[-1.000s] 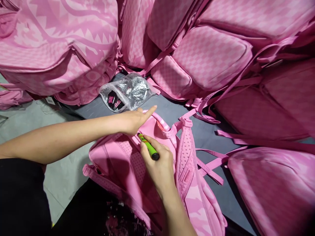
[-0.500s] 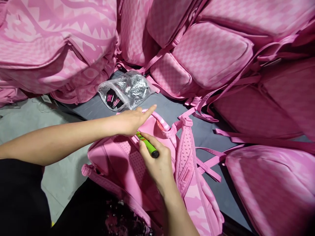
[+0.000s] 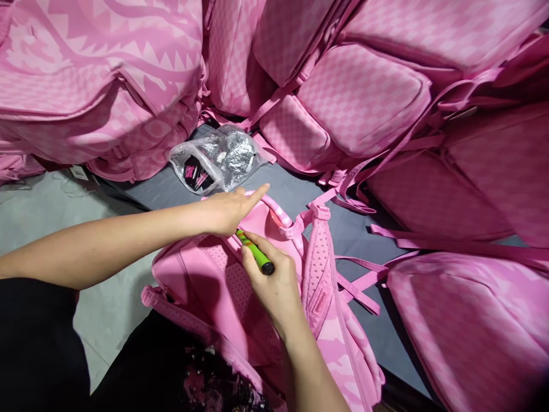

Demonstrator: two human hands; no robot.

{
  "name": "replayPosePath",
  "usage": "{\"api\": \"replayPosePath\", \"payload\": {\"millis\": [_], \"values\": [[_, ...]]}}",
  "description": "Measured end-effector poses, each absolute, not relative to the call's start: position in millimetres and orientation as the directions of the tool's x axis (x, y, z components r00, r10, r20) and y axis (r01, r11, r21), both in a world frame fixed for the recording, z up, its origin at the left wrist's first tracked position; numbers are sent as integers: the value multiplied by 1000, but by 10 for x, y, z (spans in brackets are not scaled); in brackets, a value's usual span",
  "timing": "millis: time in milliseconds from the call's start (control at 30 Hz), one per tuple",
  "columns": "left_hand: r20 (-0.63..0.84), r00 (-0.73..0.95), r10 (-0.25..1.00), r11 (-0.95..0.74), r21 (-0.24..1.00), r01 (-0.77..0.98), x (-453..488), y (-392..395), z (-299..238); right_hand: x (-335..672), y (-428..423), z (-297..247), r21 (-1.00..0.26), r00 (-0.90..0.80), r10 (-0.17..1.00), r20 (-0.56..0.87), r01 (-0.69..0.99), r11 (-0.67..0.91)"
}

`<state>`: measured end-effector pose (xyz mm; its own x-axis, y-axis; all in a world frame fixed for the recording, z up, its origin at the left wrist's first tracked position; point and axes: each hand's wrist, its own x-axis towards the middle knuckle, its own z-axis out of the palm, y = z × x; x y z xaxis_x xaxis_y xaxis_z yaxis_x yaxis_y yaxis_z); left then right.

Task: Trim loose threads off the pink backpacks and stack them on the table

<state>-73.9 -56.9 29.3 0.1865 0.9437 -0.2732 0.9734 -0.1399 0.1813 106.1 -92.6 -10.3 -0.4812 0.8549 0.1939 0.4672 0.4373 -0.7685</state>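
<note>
A pink backpack (image 3: 206, 274) lies back-side up in front of me, straps (image 3: 319, 269) spread to the right. My left hand (image 3: 229, 209) rests on its top edge near the carry handle (image 3: 278, 209), forefinger stretched out and the other fingers curled under, pinching the fabric. My right hand (image 3: 270, 280) is closed on a green pen-like tool (image 3: 255, 252), its tip against the backpack just under the left hand.
Stacks of pink patterned backpacks (image 3: 364, 97) wall in the far side, left and right. A crumpled clear plastic bag (image 3: 218, 157) with tags inside lies on the dark grey mat (image 3: 364, 246) just beyond the left hand. Grey floor (image 3: 43, 212) shows at left.
Both hands keep their hold in place on the backpack. The view has shifted slightly, nothing else has moved.
</note>
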Motion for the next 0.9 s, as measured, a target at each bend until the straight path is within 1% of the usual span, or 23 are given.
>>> {"api": "replayPosePath", "payload": {"millis": [100, 200, 267, 333, 567, 667, 767, 833, 867, 900], "values": [[-280, 184, 942, -133, 190, 973, -742, -562, 292, 1067, -917, -99, -721, -457, 867, 199, 530, 445], [-286, 187, 940, -133, 196, 971, -741, -554, 289, 1071, -910, -91, -745, -479, 858, 186, 500, 441], [-285, 187, 940, -134, 194, 972, -740, -551, 287, 1074, -902, -86, -733, -484, 859, 167, 521, 437], [-285, 187, 940, -136, 191, 972, -740, -550, 287, 1078, -893, -85, -714, -480, 859, 181, 536, 450], [-284, 188, 940, -131, 208, 969, -752, -548, 281, 1078, -854, -91, -729, -496, 852, 165, 520, 444], [-265, 190, 945, -133, 220, 966, -747, -547, 248, 1064, -842, -80, -699, -520, 841, 152, 545, 463], [-241, 179, 954, -123, 229, 966, -725, -548, 227, 1066, -831, -77, -671, -517, 837, 177, 559, 487], [-234, 170, 957, -110, 249, 962, -736, -545, 222, 1088, -823, -88, -667, -522, 835, 172, 563, 489], [-228, 176, 958, -110, 277, 955, -764, -543, 212, 1105, -819, -99, -660, -512, 842, 168, 577, 482], [-210, 199, 957, -121, 332, 936, -814, -540, 189, 1126, -814, -111, -657, -496, 853, 164, 590, 470]]}}
